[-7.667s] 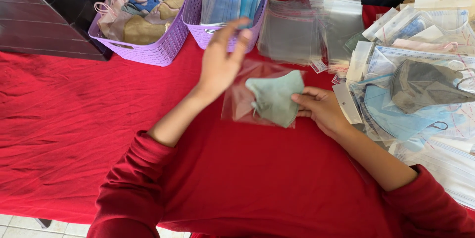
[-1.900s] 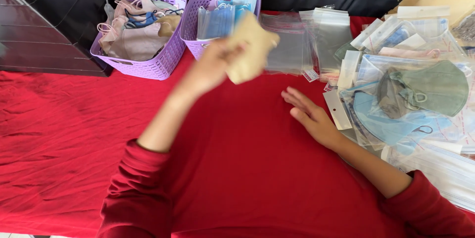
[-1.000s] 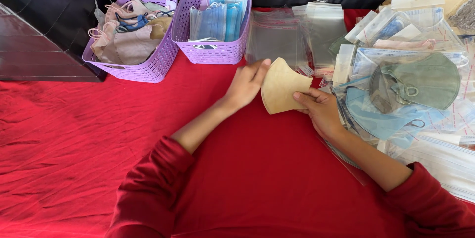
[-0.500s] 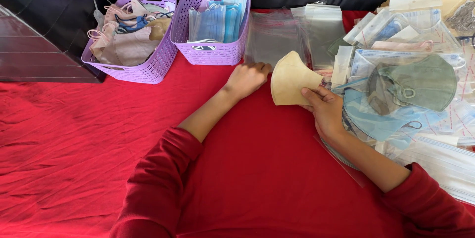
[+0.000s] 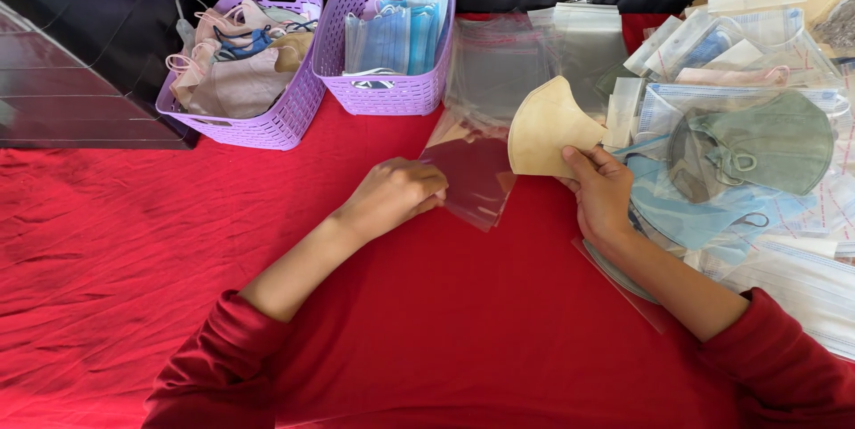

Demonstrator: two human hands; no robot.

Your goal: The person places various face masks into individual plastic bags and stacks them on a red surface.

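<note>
My right hand (image 5: 602, 194) holds a beige folded face mask (image 5: 545, 126) upright by its lower edge, above the red tablecloth (image 5: 427, 322). My left hand (image 5: 396, 193) rests on the cloth with its fingers pinched on the edge of a clear plastic bag (image 5: 472, 181), which lies flat just left of the mask. Behind them lies a stack of more clear bags (image 5: 512, 64).
Two purple baskets stand at the back: the left basket (image 5: 258, 122) holds loose cloth masks, the right basket (image 5: 392, 90) blue surgical masks. A pile of packed masks, among them a green mask (image 5: 770, 139), covers the right side. A dark panel (image 5: 80, 46) is at far left.
My left hand has let go of the beige mask and taken the edge of a clear bag, pulling it toward the middle. My right hand still holds the mask, slightly raised.
</note>
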